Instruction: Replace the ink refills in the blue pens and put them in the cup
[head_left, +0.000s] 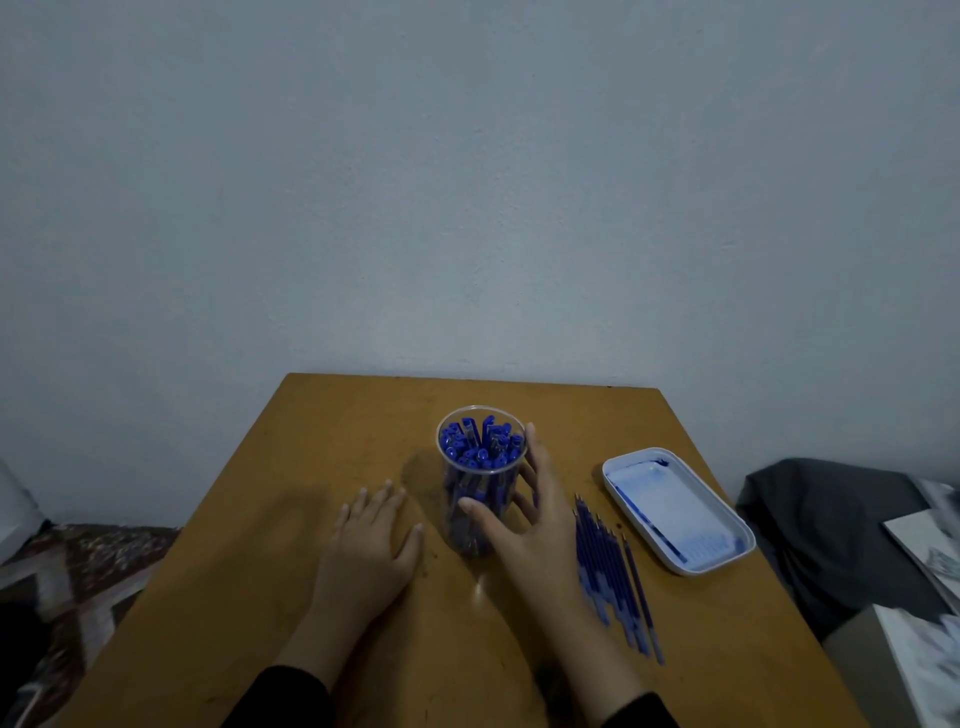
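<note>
A clear plastic cup (480, 470) stands upright near the middle of the wooden table (291, 613), packed with several blue pens (480, 441), caps up. My right hand (524, 512) wraps around the cup's right side, thumb across its front and fingers curled behind it. My left hand (371, 545) lies flat on the table just left of the cup, fingers straight, holding nothing. A bundle of several blue ink refills (613, 571) lies on the table to the right of my right wrist, tips pointing away from me.
A white rectangular tray (680, 512) stained with blue ink sits at the right of the table, beyond the refills. Dark cloth and papers lie off the table's right edge. A patterned rug shows at the lower left. A plain wall stands behind.
</note>
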